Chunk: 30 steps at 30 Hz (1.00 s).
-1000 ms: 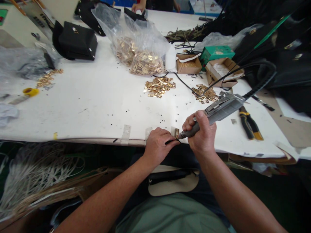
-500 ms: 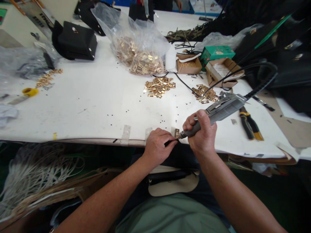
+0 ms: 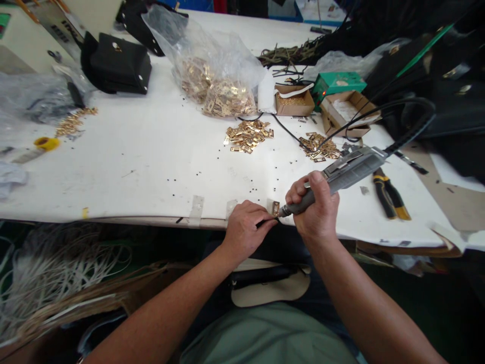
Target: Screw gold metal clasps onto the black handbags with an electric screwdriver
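At the table's front edge my right hand (image 3: 317,207) is wrapped round a grey electric screwdriver (image 3: 352,169), which slants down to the left. Its tip meets a small gold metal plate (image 3: 275,208) standing at the edge. My left hand (image 3: 248,227) is closed in a pinch beside that tip, with something dark between thumb and fingers, too small to name. Beyond my hands lie a pile of gold plates (image 3: 248,135) and a second pile (image 3: 320,146) further right.
Yellow-black pliers (image 3: 391,194) lie right of the screwdriver. Behind are a plastic bag of gold parts (image 3: 227,96), a small cardboard box (image 3: 294,103), a green box (image 3: 339,83) and a black case (image 3: 121,63). The screwdriver's cable (image 3: 411,101) arches at the right.
The screwdriver and my right hand have shifted very slightly. My left hand stays almost where it was. Another person's hands at the far side of the table have gone from view.
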Available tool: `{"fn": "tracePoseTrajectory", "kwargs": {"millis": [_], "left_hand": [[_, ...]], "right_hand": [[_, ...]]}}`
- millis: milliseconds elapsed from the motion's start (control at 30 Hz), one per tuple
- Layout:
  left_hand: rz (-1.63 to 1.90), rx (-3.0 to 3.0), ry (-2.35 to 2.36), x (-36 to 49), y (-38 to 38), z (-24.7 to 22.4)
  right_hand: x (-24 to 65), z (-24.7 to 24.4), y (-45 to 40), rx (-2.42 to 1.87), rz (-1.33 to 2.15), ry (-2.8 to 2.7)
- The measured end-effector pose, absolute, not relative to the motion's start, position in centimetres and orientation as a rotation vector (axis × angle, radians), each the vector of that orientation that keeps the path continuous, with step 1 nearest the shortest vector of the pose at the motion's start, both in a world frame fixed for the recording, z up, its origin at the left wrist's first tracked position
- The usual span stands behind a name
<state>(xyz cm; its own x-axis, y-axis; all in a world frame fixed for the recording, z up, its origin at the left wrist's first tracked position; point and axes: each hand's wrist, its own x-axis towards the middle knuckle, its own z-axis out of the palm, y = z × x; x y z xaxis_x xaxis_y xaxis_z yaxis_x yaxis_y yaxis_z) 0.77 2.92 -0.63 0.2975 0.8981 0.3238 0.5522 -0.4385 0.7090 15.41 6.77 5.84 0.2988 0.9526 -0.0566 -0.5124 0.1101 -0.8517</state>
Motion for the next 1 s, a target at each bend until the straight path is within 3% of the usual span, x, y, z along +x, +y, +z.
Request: {"fn": "tracePoseTrajectory", "kwargs": {"millis": [1000], "left_hand": [[0.806,2.141,1.369,0.9,3.0,-0.3]], "right_hand": [[15.6,4.3,7.7,-1.019,1.016,-0.827]]}}
